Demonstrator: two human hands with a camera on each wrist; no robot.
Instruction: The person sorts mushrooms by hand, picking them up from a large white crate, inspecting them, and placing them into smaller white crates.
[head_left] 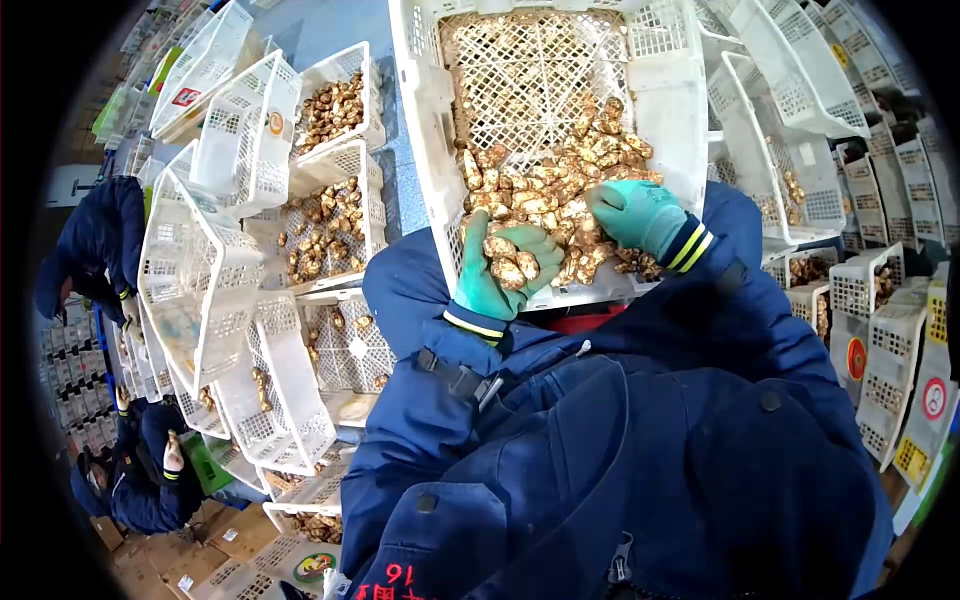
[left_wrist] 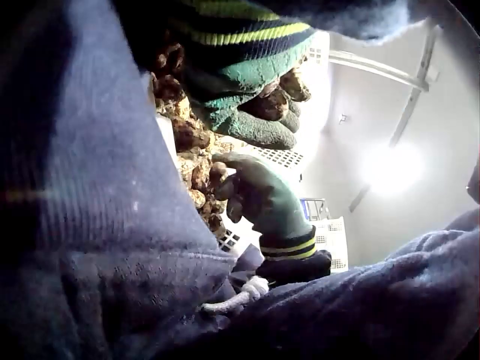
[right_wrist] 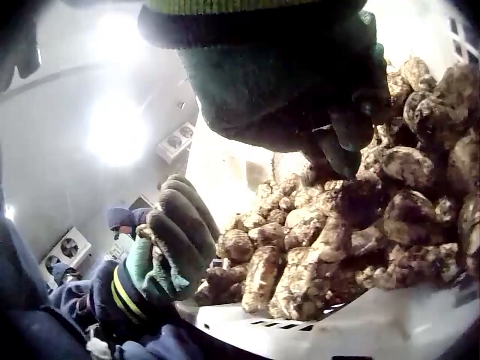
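Note:
A large white slotted crate [head_left: 425, 120] stands in front of me, with a pile of brown knobbly pieces [head_left: 560, 170] at its near end. My left hand [head_left: 515, 262], in a green glove, is held palm up at the crate's near edge. Its curled fingers cup several of the pieces [head_left: 510, 262]; the right wrist view shows it [right_wrist: 176, 236] beside the pile. My right hand [head_left: 605, 205], also gloved green, lies palm down on the pile, to the right of the left hand. In the left wrist view its bent fingers [left_wrist: 229, 180] appear to pinch a piece.
Stacks of smaller white crates [head_left: 250, 140] stand and lean at the left, some holding brown pieces [head_left: 320, 230]. More crates [head_left: 880, 300] line the right. Two people in blue jackets [head_left: 100, 240] [head_left: 145, 480] are at the far left. Cardboard boxes [head_left: 220, 540] lie at the bottom left.

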